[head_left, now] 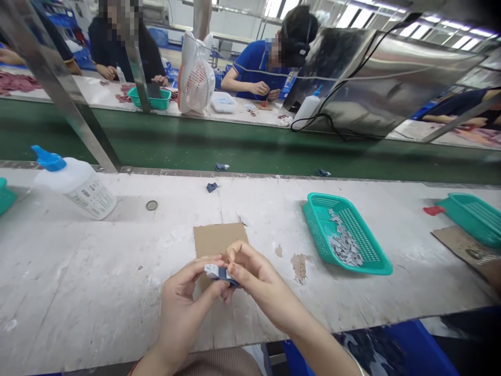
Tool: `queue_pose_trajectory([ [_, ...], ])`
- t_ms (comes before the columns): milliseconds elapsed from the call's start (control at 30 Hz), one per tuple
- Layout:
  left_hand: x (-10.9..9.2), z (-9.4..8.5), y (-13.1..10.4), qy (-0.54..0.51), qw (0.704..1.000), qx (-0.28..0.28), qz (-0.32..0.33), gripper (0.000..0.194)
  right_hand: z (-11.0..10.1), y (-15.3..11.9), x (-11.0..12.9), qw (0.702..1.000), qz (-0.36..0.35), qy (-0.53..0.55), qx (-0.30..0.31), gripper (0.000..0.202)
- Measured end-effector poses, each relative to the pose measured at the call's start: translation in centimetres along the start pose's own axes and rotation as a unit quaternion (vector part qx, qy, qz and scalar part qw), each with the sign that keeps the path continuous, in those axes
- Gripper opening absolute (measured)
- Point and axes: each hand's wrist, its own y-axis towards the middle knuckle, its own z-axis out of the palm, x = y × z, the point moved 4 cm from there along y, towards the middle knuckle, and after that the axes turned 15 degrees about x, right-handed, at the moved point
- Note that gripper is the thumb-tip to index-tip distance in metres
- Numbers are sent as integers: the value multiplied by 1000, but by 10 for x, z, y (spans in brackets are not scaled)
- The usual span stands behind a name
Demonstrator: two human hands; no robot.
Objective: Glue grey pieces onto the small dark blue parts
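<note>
A small dark blue piece with a pale grey-white end is held above the table between both hands. My left hand pinches its left side, thumb below and fingers behind. My right hand closes thumb and fingertips on its right end, which they partly cover. What the piece is made of is hard to make out. Under the hands lies a brown cardboard sheet. To the right stands a green plastic basket holding many small grey pieces.
A white bottle with a blue nozzle and a bottle cap are at left. A dark blue piece lies near the green belt, which carries similar pieces. Another green basket is at right. Co-workers sit across.
</note>
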Motion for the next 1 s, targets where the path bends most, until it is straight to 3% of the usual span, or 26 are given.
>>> queue_pose_trajectory([
  [167,6,12,9,-59,998,14,-29,17,2,1,-8,998,-41,46,-10,25],
  [333,0,23,23,-70,992,95,-44,16,-7,-3,-4,996,-59,4,-64,34],
  [400,-2,18,40,-44,991,115,-50,20,-15,-9,-2,994,-57,-43,-84,42],
  [467,-3,0,69,-13,994,94,-56,29,-32,-21,4,981,-59,-137,-126,43],
  [567,-6,-50,132,58,998,-3,-39,41,-78,-56,24,910,-58,-327,-248,32],
  [633,-14,-86,175,183,980,-80,-19,40,-120,-89,42,833,-53,-426,-347,29],
  [667,-20,-103,194,263,956,-125,-14,33,-142,-107,52,791,-41,-466,-394,31],
  [733,-28,-127,226,314,937,-155,-11,21,-185,-140,67,697,35,-541,-468,34],
  [767,-32,-135,238,336,927,-165,-10,15,-204,-152,72,661,95,-575,-473,35],
  [867,-38,-151,257,364,916,-168,-11,8,-247,-175,83,634,171,-600,-458,32],
  [1000,-30,-157,265,319,941,-111,-1,19,-270,-177,86,632,215,-627,-402,26],
])
